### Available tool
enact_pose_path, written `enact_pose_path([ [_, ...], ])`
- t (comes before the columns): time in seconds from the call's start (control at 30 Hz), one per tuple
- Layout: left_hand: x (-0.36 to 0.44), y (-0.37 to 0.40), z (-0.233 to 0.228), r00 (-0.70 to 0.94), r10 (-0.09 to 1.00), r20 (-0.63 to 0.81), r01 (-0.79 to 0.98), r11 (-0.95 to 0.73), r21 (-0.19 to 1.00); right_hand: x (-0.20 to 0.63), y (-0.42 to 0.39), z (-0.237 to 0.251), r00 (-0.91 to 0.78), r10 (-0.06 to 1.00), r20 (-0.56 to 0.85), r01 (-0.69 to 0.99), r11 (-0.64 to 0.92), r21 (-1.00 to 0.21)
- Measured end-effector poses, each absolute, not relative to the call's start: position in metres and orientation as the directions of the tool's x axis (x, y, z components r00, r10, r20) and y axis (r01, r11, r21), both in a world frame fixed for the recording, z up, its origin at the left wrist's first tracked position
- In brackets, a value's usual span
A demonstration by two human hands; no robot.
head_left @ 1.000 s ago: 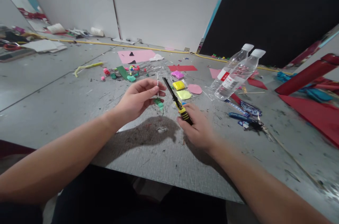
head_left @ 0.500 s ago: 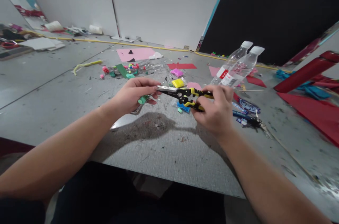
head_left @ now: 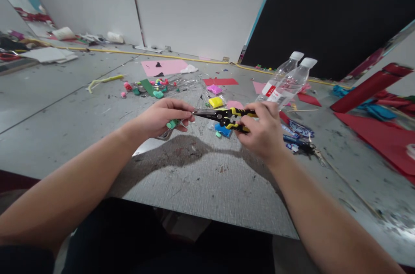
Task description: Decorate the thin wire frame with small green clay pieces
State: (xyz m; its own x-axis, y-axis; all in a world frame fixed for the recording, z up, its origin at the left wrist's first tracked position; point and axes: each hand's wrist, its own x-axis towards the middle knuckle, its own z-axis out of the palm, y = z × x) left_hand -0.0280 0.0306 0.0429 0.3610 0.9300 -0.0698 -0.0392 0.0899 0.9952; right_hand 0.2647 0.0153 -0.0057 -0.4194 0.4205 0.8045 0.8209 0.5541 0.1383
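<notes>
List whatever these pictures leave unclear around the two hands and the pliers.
Head view only:
- Green piece in the left hand: mostly covered by the fingers, so its shape is unclear.
- Tip of the pliers: meets the left fingers; what it grips is too small to tell.
- Plier handles: partly hidden inside the right hand.
- Bottle label: too small to read.

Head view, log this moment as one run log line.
left hand: pinching green clay piece | right hand: gripping yellow-black scissors, blades pointing at the clay | table: two water bottles behind
</notes>
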Motion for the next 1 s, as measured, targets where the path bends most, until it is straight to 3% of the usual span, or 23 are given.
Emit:
enact_pose_path([
  [0.57, -0.025, 0.033, 0.041, 0.322, 0.94, -0.114, 0.063, 0.099, 0.993, 0.27, 0.024, -0.012, -0.505, 0.437, 0.744, 0.787, 0.588, 0.19],
  [0.83, -0.027, 0.036, 0.031, 0.325, 0.939, -0.113, 0.052, 0.101, 0.994, 0.265, 0.02, -0.009, -0.472, 0.567, 0.675, 0.827, 0.55, 0.117],
  [1.0, -0.024, 0.035, 0.03, 0.275, 0.947, -0.169, -0.005, 0.177, 0.984, 0.262, 0.017, -0.008, -0.453, 0.59, 0.668, 0.83, 0.552, 0.076],
])
